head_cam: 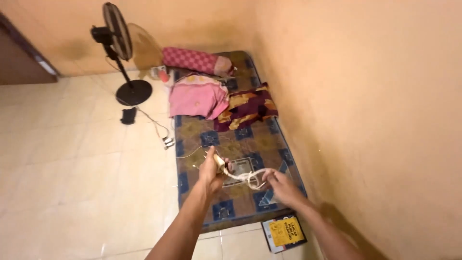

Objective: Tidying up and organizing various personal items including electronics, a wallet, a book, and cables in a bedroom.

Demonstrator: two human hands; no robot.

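Left hand: we see it curled shut around a small pale charger plug, fingers wrapped tight, held above the mattress near its foot edge.
Right hand: fingers bent and pinching the white cable, which runs in a loose loop from the plug across to this hand.
Cable place: in the air between our two hands, over the foot end of the mattress, closer to its wall-side edge.
Edges: the mattress lies along the wall on its right side; its left edge and foot edge meet open tiled floor.
Open room: we have wide floor to the left; the wall side is tight.
Counts: one standing fan off the head corner, one pink pillow, one checked bolster at the head edge, one dark red and yellow cloth, one yellow and black book on the floor just past the foot edge, one power strip by the left edge.
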